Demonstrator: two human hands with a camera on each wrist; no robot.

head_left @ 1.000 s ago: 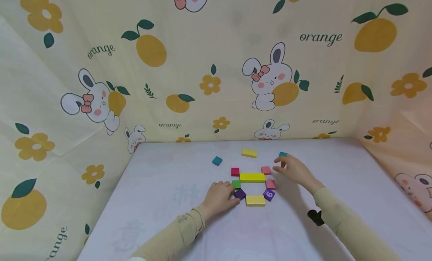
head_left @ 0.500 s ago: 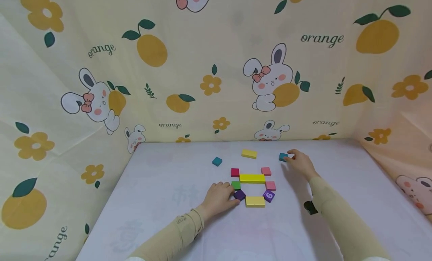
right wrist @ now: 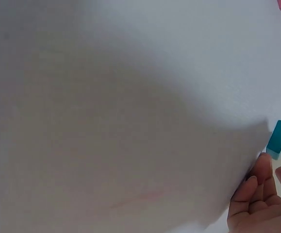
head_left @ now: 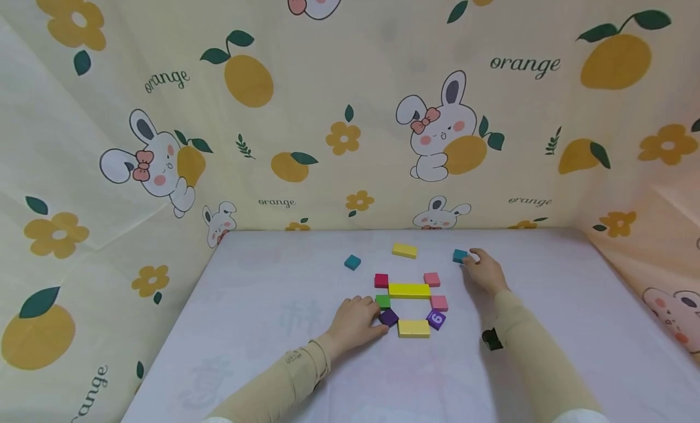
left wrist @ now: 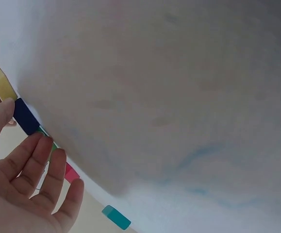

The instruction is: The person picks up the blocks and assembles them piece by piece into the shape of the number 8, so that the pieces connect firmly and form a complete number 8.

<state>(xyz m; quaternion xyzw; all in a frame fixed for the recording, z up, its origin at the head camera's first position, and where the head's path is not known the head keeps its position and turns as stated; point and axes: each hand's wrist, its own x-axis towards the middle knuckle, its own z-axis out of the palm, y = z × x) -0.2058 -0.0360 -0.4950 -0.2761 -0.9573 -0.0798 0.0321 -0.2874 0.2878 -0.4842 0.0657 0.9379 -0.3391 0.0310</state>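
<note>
My left hand (head_left: 358,321) rests beside a dark purple block (head_left: 389,318), with thumb and fingertips at its edges and the fingers loosely bent. In the left wrist view the thumb lies at one end of that block, and the fingers spread below its other end, close to a green block (head_left: 383,302). At the back right my right hand (head_left: 487,273) is at the right side of a teal block (head_left: 460,256). Its thumb is right by the block's corner and the index finger stands off it. The right wrist view shows the fingertips just below the teal block (right wrist: 278,137).
A red block (head_left: 381,281), two pink blocks, a long yellow block (head_left: 409,291), a shorter yellow block (head_left: 414,329) and a purple block marked 6 (head_left: 436,319) form an arrangement. Another teal block (head_left: 352,262) and a yellow block (head_left: 404,251) lie behind. A patterned cloth rises beyond the table.
My right hand has moved from in front of the teal block to its right side, drawing back slightly, and the block shows more fully. My left hand has stayed in place.
</note>
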